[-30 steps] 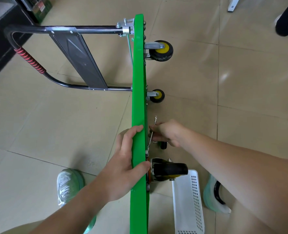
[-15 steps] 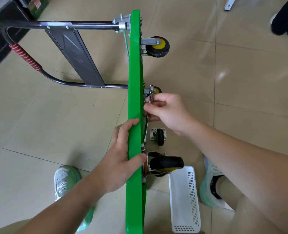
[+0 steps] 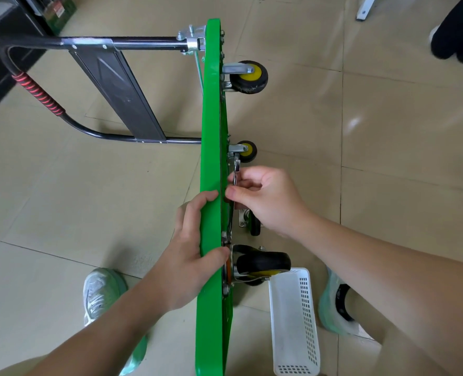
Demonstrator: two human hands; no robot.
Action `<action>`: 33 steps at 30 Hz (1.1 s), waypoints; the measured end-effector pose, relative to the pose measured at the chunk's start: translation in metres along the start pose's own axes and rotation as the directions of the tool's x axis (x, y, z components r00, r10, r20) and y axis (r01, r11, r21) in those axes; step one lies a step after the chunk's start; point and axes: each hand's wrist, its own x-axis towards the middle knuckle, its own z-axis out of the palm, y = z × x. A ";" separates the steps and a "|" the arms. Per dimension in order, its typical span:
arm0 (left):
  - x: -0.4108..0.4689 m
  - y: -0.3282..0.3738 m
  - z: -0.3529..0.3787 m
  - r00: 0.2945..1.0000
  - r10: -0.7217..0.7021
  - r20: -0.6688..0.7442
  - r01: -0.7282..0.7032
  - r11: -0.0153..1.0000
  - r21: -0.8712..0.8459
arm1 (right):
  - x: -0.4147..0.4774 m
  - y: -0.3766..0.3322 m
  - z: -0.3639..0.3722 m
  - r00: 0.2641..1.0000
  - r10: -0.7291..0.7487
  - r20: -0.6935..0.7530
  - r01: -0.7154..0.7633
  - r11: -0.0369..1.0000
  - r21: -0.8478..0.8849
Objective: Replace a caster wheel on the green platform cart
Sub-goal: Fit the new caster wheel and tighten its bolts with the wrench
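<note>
I am gripping the top edge of the green platform cart (image 3: 211, 131), which is standing on its side on the floor, with my left hand (image 3: 192, 253); my fingers are curling over the deck and my thumb is pressing beside the mounted caster (image 3: 262, 263). My right hand (image 3: 268, 199) is pinching a silver wrench (image 3: 236, 170) between curled fingers and thumb, holding it along the cart's underside. A loose caster (image 3: 255, 227) is lying on the floor partly under that hand, near a white basket (image 3: 310, 335).
</note>
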 end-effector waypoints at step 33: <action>0.000 0.004 -0.002 1.000 -0.010 0.020 0.010 1.000 -0.010 | 0.052 0.055 0.014 0.700 0.714 -0.003 -0.706 0.694 0.141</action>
